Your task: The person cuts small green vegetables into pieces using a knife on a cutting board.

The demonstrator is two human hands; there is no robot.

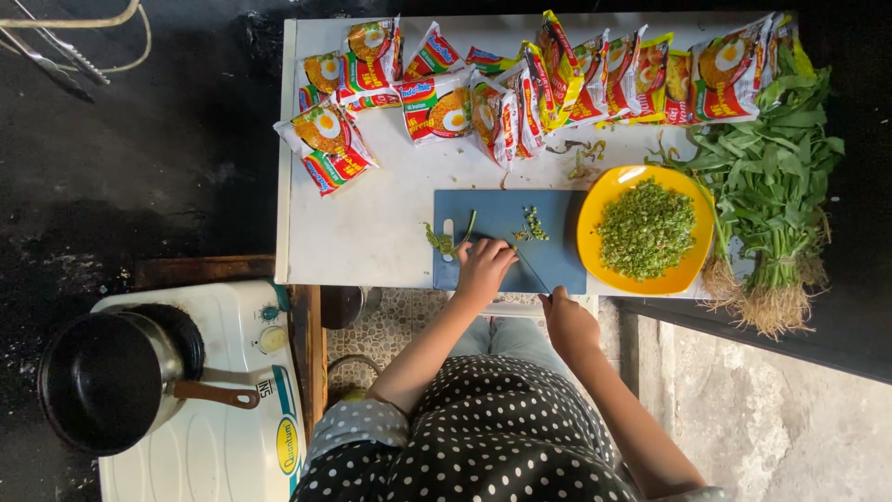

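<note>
The left hand [483,268] rests palm-down on the blue cutting board [557,265], fingers curled over a small bunch of green stems [470,226]. The stems are largely hidden beneath the fingers; only a short length shows at the far side of the hand. That visible length runs away from the person and leans slightly to the left, so the long axis of the stems lies roughly front-to-back across the board, with the free end pointing toward the far edge of the bench [372,232].

The right hand [569,321] sits at the near edge of the board, closed around the handle of a knife [534,274]. The blade extends diagonally up and to the left, with its tip close beside the left hand's fingers. The blade axis therefore crosses the stem axis at an angle.

The left hand is the nearer hand to the stems and is in contact with them; the right hand reaches them only through the blade.

Cut green pieces [533,223] lie on the board just beyond the blade. A yellow plate [595,200] of chopped greens overlaps the board's right edge.
</note>
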